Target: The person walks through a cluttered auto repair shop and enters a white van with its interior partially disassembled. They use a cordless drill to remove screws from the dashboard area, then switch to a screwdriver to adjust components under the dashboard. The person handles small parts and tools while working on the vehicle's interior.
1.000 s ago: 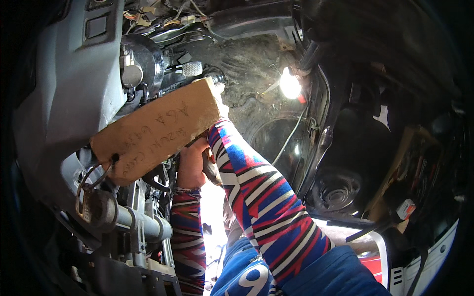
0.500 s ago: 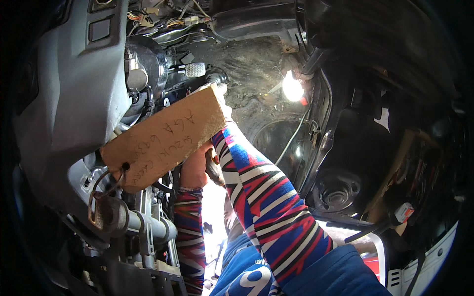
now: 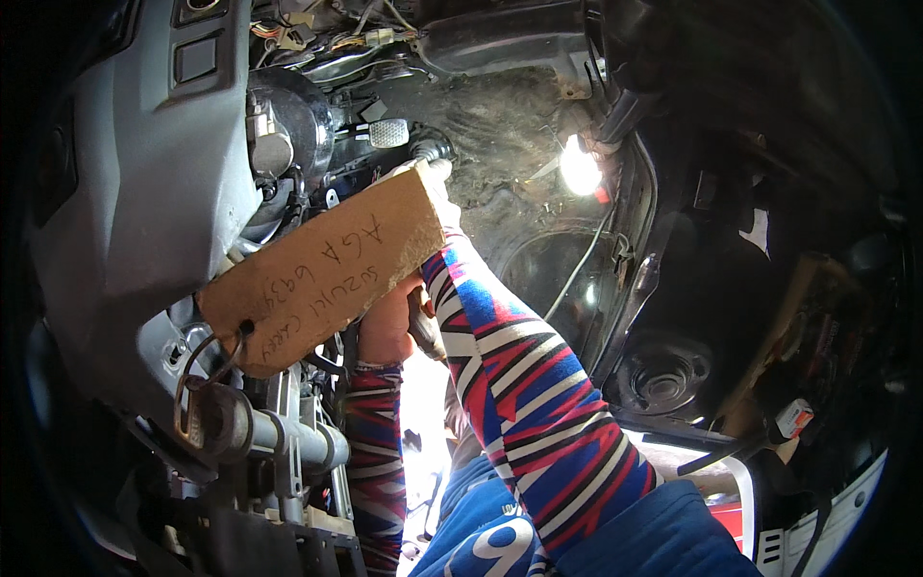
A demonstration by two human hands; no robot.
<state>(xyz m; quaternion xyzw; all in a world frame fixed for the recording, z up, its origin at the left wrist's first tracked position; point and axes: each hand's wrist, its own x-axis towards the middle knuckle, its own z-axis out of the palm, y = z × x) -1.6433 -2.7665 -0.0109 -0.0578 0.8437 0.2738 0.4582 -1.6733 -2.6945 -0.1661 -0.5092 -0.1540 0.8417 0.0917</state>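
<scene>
Both my arms, in striped red, white, blue and black sleeves, reach up under the dashboard. A brown tag (image 3: 327,274) with handwriting hangs from a wire ring (image 3: 189,385) and blocks much of the view of my hands. Below the tag, the wrist and back of my left hand (image 3: 386,325) show; its fingers are hidden behind it. Past the tag's right end, a strip of my right hand (image 3: 444,197) shows close to a black rubber boot (image 3: 430,144). Whatever either hand touches or holds cannot be seen.
A pedal (image 3: 387,133) sits above the hands. The grey dashboard panel (image 3: 163,163) fills the left side, with a metal tube (image 3: 298,438) beneath it. At the right, a lit lamp (image 3: 580,168) shines by a cable (image 3: 577,274). Loose wiring (image 3: 375,38) runs along the top.
The whole view has shifted slightly, so things sit a little farther right. The hands keep nearly the same place behind the tag.
</scene>
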